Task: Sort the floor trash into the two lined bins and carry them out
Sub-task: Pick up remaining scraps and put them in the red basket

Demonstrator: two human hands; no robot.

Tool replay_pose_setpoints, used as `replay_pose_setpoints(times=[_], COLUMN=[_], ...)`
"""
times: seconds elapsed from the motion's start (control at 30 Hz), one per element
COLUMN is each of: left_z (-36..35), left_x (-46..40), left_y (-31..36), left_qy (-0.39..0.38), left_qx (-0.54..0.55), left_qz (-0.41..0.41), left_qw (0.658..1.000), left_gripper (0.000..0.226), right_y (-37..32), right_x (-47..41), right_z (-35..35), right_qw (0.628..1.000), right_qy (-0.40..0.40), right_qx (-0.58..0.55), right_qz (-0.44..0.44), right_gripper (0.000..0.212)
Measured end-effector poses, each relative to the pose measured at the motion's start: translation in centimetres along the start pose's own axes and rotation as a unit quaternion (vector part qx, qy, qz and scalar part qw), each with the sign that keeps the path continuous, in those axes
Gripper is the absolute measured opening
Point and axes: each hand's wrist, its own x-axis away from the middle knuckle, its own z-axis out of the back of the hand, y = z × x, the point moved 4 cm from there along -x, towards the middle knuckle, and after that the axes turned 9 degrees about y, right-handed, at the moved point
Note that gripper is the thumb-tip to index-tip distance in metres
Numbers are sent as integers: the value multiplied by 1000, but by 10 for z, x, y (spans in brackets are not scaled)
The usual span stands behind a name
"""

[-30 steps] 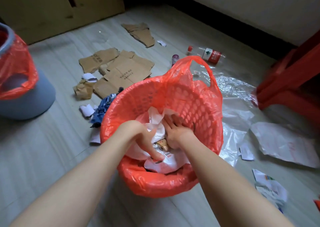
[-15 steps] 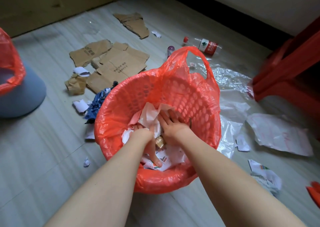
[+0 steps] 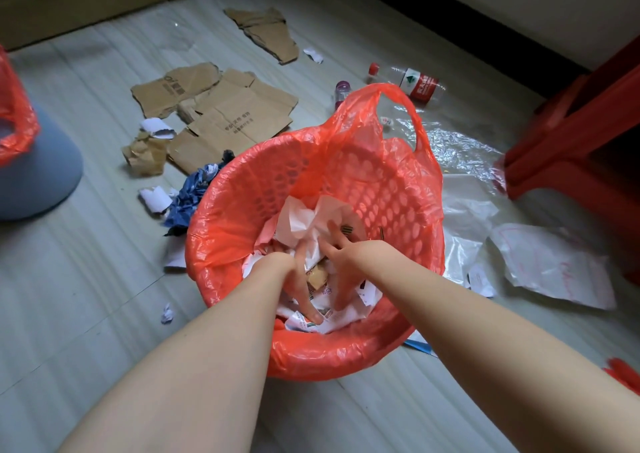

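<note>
Both bare hands are down inside the round red plastic basket lined with a thin red plastic bag (image 3: 242,210), which sits on the pale wood-grain floor (image 3: 86,297) at the centre of the view. The left hand (image 3: 294,279) reaches in from seven o'clock; its fingers point down and toward the viewer, fairly straight, pressing on the heap of crumpled white paper and printed scraps (image 3: 311,224) that fills the basket's bottom. The right hand (image 3: 346,265) comes in from four o'clock, fingers spread and relaxed, their tips resting on the same paper heap, with one finger stretched toward twelve o'clock against the crumpled white sheet. Neither hand curls round anything; both lie loose and released on the trash. One handle loop of the red liner stands up at the basket's far rim, toward one o'clock.

At nine o'clock, partly cut by the frame edge, stands the grey-blue bin with its own red liner (image 3: 38,175). Between ten and eleven o'clock lie flattened brown cardboard pieces (image 3: 235,113), with another torn piece (image 3: 270,33) farther off at twelve. A crumpled blue wrapper (image 3: 194,196) touches the basket's left side. A clear plastic bottle with a red cap and red label (image 3: 412,84) lies at one o'clock, beyond the liner handle. Clear plastic film (image 3: 460,148) spreads at two o'clock, and a large white sheet (image 3: 554,265) lies at three, near a red plastic stool (image 3: 581,134).
</note>
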Motion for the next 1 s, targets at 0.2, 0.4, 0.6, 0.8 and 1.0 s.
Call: replay_pose_setpoints(times=[0.2,0.4,0.6,0.8,1.0], left_z=[3,12,46,79,104], left_x=[1,8,50,80,141], left_y=[6,0,2,1,42], left_qy=[-2,4,54,248,429], left_qx=[-33,155,92,144,196], left_qz=[23,-11,-90,-141,-250], left_qw=[999,988,990,948,845], left_gripper=[62,96,90,19,24], right_y=[-4,4,12,28,61], right_x=[-23,-33,20,63,119], right_z=[-16,-23,25,61,86], right_qw=[999,996,984,907,828], right_qy=[31,71,161,358,470], right_qx=[36,55,-77,-222,-296], right_qz=[-17,18,29,-22,-72], right_gripper=[125,105,70,23,28])
